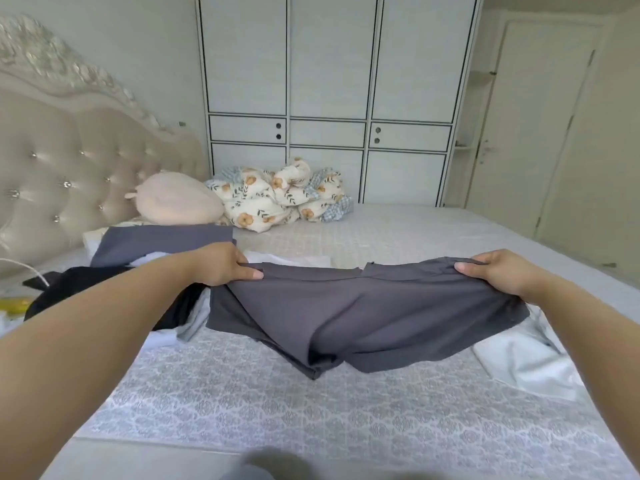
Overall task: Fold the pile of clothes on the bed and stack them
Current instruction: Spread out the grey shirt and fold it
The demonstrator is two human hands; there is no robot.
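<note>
I hold the dark grey shorts stretched above the bed: left hand and right hand fingers pinch the waistband ends. Recommended procedure: keep the waistband taut, lower flat, then fold leg onto leg.

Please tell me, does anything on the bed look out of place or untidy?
Nothing looks damaged or spilled. The untidy part is the unfolded clothes heaped loosely beside the left hand, and a white garment lying crumpled below the right hand. Both hands hold the grey shorts evenly.

dk grey shorts, spread, held above bed
</note>
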